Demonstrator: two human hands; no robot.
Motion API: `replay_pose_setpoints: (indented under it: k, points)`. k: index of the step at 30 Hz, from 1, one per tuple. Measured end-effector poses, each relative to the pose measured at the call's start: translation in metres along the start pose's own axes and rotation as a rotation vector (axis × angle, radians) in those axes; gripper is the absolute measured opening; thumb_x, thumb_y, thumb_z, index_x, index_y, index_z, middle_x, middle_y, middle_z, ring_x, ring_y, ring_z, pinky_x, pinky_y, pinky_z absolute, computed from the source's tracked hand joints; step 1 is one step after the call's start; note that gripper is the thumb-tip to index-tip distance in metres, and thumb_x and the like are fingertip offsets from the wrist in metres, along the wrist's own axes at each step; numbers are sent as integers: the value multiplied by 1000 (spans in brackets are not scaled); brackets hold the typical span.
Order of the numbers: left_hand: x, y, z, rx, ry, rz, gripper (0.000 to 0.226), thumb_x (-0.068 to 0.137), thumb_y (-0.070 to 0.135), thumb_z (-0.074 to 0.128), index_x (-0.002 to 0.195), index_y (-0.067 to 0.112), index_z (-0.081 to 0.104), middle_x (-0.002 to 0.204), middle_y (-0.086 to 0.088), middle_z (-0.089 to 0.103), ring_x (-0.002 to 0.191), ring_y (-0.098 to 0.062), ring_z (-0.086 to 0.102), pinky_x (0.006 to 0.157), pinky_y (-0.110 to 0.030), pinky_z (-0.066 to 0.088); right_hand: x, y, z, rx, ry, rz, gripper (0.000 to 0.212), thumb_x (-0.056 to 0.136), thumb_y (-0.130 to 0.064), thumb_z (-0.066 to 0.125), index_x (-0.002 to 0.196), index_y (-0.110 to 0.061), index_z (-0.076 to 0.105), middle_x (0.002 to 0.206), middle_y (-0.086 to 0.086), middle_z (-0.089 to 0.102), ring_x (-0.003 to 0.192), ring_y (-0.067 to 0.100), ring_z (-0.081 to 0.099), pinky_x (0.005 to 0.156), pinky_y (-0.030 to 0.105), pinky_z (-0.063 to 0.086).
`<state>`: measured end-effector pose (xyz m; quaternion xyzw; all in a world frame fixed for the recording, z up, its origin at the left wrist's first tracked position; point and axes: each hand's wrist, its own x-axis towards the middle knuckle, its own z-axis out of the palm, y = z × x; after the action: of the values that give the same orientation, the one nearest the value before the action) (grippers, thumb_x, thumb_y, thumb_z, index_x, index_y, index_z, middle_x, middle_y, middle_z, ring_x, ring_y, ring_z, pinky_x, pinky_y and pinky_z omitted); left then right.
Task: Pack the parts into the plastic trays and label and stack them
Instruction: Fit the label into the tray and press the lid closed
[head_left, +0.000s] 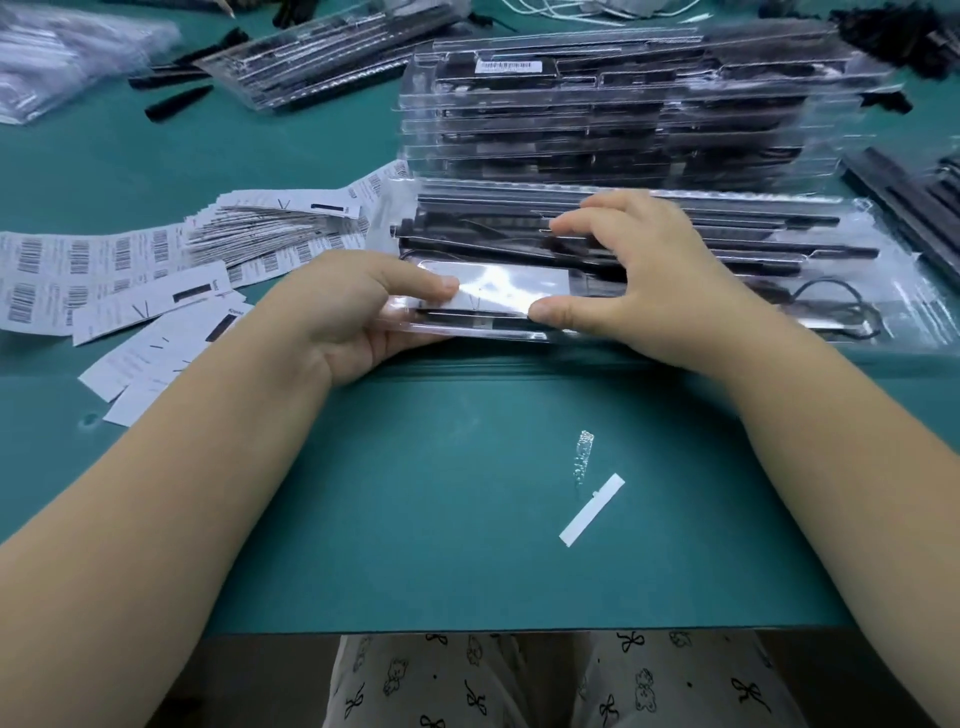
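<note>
Both hands, left (358, 317) and right (639, 291), thumbs and fingers (curled) pinching the clear tray (675, 291) of black parts.

A green mat (467, 493) covers the table in front of the person. On its bare near part lie a small white strip (592, 510) and, just beyond it, a crumpled scrap of clear film (583, 456), close together. White cords (597, 11) curl at the far edge. At the bottom shows pale fabric printed with bows and bears (561, 680).
</note>
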<state>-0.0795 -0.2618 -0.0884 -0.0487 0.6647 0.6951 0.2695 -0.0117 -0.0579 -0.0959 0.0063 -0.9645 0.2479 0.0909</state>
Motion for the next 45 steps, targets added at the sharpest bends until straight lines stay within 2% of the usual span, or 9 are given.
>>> replay_pose_setpoints:
  k: [7, 11, 16, 20, 23, 28, 37, 41, 45]
  points:
    - [-7, 5, 0, -36, -43, -14, 13, 86, -2, 56, 96, -1, 63, 83, -10, 73, 68, -18, 72, 53, -21, 55, -7, -14, -4, -149, -79, -319, 75, 67, -58, 71, 130, -21, 57, 139, 4, 47, 130, 25, 36, 110, 44, 28]
    - [-10, 10, -1, -68, -40, -13, 10, 88, -3, 50, 91, -1, 59, 79, -11, 74, 68, -20, 72, 49, -22, 54, -9, -18, 1, -325, 161, -491, 37, 71, -13, 76, 107, -6, 71, 102, 11, 68, 91, 37, 57, 77, 49, 50]
    - [-16, 15, -3, -64, -130, -4, 16, 90, 2, 44, 94, 0, 59, 82, -12, 74, 70, -25, 72, 49, -24, 55, -14, -33, 13, -468, 295, -434, 22, 69, -1, 63, 89, -7, 71, 81, 11, 64, 74, 31, 57, 53, 32, 45]
    - [-4, 19, -23, 587, 327, 184, 21, 87, 30, 55, 86, 11, 63, 70, -5, 65, 43, -14, 59, 40, -19, 42, -15, -32, 15, -531, 408, -456, 19, 66, 1, 66, 76, -14, 73, 68, 2, 62, 63, 25, 56, 43, 26, 41]
    - [8, 19, -43, 1029, 710, 442, 31, 80, 39, 52, 70, 12, 62, 67, -8, 61, 65, -25, 52, 51, -24, 34, -14, -32, 20, -551, 440, -483, 19, 65, 0, 67, 73, -15, 73, 64, 1, 61, 60, 25, 56, 41, 25, 42]
    - [21, 10, -43, 1189, 589, 431, 41, 83, 46, 57, 72, 8, 68, 74, -18, 64, 75, -31, 57, 61, -33, 42, -14, -30, 20, -485, 385, -522, 16, 66, -4, 66, 78, -10, 73, 69, 6, 62, 62, 27, 56, 46, 29, 46]
    - [33, 10, -45, 895, 528, 434, 18, 75, 21, 47, 67, 5, 51, 68, -11, 41, 63, -19, 35, 61, -32, 33, -21, -36, 3, -412, -32, -362, 32, 71, -29, 68, 101, -23, 63, 86, -6, 45, 86, 22, 48, 61, 30, 37]
    - [34, 14, -42, 495, 427, 335, 11, 76, 19, 48, 76, 11, 56, 74, -13, 53, 49, -22, 55, 64, -39, 57, -23, -40, -2, -352, -187, -362, 37, 71, -47, 58, 105, -31, 56, 90, -12, 42, 82, 12, 41, 66, 28, 36]
    - [38, 14, -44, 461, 417, 352, 12, 77, 20, 47, 72, 16, 57, 69, -5, 54, 49, -19, 52, 53, -27, 51, -24, -43, -5, -211, -266, -318, 46, 70, -71, 40, 97, -37, 55, 86, -16, 47, 76, 5, 45, 68, 25, 38]
